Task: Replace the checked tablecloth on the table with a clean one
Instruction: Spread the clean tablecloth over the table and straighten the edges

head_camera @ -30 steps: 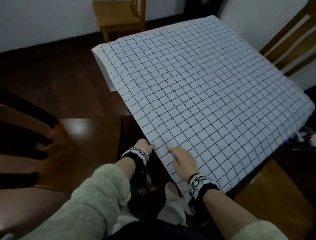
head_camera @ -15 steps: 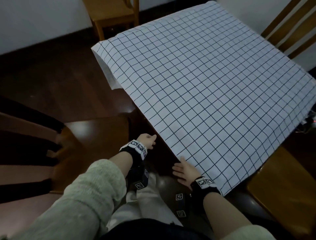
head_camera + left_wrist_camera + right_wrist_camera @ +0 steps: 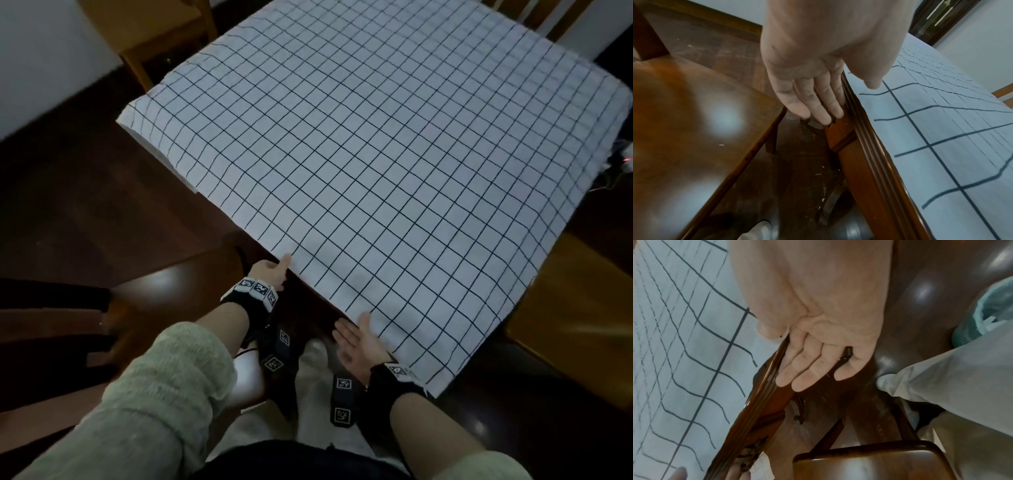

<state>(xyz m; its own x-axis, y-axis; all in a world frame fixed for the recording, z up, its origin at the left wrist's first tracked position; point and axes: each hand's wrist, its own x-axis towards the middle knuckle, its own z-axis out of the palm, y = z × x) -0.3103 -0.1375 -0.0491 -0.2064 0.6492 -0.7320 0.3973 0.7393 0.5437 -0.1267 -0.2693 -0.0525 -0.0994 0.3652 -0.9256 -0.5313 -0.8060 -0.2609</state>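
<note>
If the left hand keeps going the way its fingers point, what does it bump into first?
Probably nothing on top: the left hand has its fingers running along the table edge, under the tablecloth rim. Depth is unclear.

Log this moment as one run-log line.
stage: white black-checked tablecloth lying flat on brown wooden table | left hand: open, thumb on near cloth edge | right hand: open, at same edge

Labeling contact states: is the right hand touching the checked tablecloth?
Touching. In the right wrist view the right hand has its thumb tip on the edge of the checked tablecloth, while its straight fingers stay below the table edge.
</note>
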